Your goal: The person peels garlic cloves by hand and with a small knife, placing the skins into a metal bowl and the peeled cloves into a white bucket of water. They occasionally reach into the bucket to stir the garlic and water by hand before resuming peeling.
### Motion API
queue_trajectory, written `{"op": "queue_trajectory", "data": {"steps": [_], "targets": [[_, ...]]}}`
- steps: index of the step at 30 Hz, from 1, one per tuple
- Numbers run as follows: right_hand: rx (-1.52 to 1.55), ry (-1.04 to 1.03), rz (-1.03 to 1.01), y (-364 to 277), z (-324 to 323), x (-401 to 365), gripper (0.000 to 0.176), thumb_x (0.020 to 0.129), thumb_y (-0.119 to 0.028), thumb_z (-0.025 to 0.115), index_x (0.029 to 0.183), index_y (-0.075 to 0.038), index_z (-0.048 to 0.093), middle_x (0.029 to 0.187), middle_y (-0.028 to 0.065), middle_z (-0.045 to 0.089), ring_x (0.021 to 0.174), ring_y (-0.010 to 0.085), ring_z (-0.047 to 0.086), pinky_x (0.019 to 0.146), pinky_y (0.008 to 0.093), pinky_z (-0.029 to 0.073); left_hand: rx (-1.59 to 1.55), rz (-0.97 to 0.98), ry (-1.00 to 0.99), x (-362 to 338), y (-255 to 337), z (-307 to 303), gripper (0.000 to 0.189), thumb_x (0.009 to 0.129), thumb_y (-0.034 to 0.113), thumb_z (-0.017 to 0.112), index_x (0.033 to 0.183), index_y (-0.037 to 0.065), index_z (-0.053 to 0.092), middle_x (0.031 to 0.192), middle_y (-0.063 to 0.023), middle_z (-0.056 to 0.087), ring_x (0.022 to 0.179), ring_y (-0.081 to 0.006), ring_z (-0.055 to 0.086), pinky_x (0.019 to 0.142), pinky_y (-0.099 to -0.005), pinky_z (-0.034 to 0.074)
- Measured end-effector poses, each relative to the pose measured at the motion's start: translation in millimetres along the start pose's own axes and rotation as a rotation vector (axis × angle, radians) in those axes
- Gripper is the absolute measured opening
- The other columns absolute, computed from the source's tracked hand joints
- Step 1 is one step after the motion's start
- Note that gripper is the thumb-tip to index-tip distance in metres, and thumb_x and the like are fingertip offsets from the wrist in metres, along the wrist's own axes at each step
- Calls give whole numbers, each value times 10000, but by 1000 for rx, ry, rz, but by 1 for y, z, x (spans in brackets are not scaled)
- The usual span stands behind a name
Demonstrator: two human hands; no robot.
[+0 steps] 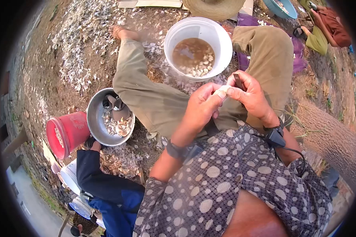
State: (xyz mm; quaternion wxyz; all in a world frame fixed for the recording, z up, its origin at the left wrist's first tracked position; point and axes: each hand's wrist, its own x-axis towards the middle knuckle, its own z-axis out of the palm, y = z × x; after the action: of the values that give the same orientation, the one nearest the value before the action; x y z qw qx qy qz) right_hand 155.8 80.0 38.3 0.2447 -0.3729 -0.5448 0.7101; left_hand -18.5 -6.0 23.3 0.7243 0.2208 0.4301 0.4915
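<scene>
**Small clove, close fingers, knife in the same hand**

Both hands meet over the lap, and the grip is closed. The left hand (203,104) pinches a pale clove (224,89) between thumb and fingers; the right hand (252,96) has its thumb against the same clove while its fingers hold a dark knife (239,81) pointing up and away. I can't tell which way the edge faces.

That is what would worry me: if the clove slid, the right hand could lurch and the knife nick the left thumb, a short way off. A hard squeeze could also shoot the clove out, onto the trousers (162,104) under the grip or into the peelings (77,67) far out to its left.

The white bucket (222,45), cloudy water and cloves inside, stands just beyond the grip; a careless drop there might splash. The steel bowl (95,120) is well left of it, near a co-worker's sleeve (91,168). Behind the right hand, a loose cable (294,150) could snag.
</scene>
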Motion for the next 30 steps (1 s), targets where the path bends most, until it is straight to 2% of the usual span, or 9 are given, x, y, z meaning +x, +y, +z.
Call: {"op": "queue_trajectory", "data": {"steps": [3, 6, 9, 13, 18, 22, 25, 27, 30], "targets": [[185, -84, 219, -2, -12, -5, 192, 964, -245, 715, 968, -102, 587, 799, -74, 526, 620, -3, 429, 516, 181, 330, 88, 42, 51, -1, 5, 6, 180, 991, 199, 633, 995, 23, 666, 748, 27, 572, 582, -44, 504, 525, -215, 428], [377, -103, 268, -2, -9, -7, 213, 971, -280, 701, 992, -108, 578, 760, -87, 519, 568, -23, 383, 472, 163, 272, 70, 95, 55, -2, 4, 10, 177, 978, 186, 654, 920, 21, 683, 739, 25, 588, 580, -39, 521, 511, -212, 426], [406, -135, 216, -5, -10, -9, 192, 979, -229, 688, 1028, -83, 574, 819, -57, 553, 621, 5, 443, 515, 180, 347, 72, 116, 41, -1, 5, 12, 186, 980, 172, 645, 889, 18, 694, 745, 16, 604, 595, -40, 535, 519, -213, 425], [176, -3, -76, -5, 2, -12, 205, 980, -192, 686, 1065, -34, 586, 902, -20, 574, 710, 58, 503, 599, 223, 423, 43, 129, 57, 1, 0, 13, 186, 981, 153, 636, 876, 12, 699, 757, 7, 621, 607, -46, 545, 537, -217, 432], [-434, 16, -278, -15, -8, -17, 171, 976, -165, 680, 1019, -3, 643, 923, -17, 589, 744, 63, 498, 624, 246, 417, 63, 146, 101, 3, -1, 15, 173, 971, 128, 636, 862, 8, 696, 742, 11, 621, 619, -42, 538, 549, -221, 430], [-308, -24, -170, -13, -10, -18, 134, 960, -130, 677, 973, 3, 665, 868, -38, 592, 719, 57, 484, 616, 248, 405, 206, 177, 119, 3, -5, 12, 147, 946, 103, 661, 844, 6, 704, 711, 28, 610, 627, -29, 501, 553, -217, 397], [-65, -22, -55, 3, -14, -15, 118, 960, -121, 657, 962, -3, 668, 828, -45, 590, 690, 49, 477, 593, 235, 397, 307, 161, 128, 5, -2, 15, 134, 933, 69, 638, 828, -2, 680, 735, -11, 611, 611, -75, 555, 555, -239, 446], [86, 30, -7, 8, -13, -13, 109, 960, -118, 641, 946, -13, 667, 817, -44, 590, 654, 34, 467, 560, 219, 384, 370, 251, 154, 10, -1, 23, 141, 934, 84, 666, 823, 2, 694, 710, 26, 602, 625, -43, 487, 555, -221, 383], [311, 70, 235, 4, -19, -12, 112, 967, -128, 620, 921, -34, 661, 815, -32, 599, 597, 8, 439, 503, 194, 353, 407, 281, 156, 14, -5, 20, 149, 938, 93, 677, 818, 5, 693, 695, 46, 590, 621, -27, 464, 548, -215, 359]]}}
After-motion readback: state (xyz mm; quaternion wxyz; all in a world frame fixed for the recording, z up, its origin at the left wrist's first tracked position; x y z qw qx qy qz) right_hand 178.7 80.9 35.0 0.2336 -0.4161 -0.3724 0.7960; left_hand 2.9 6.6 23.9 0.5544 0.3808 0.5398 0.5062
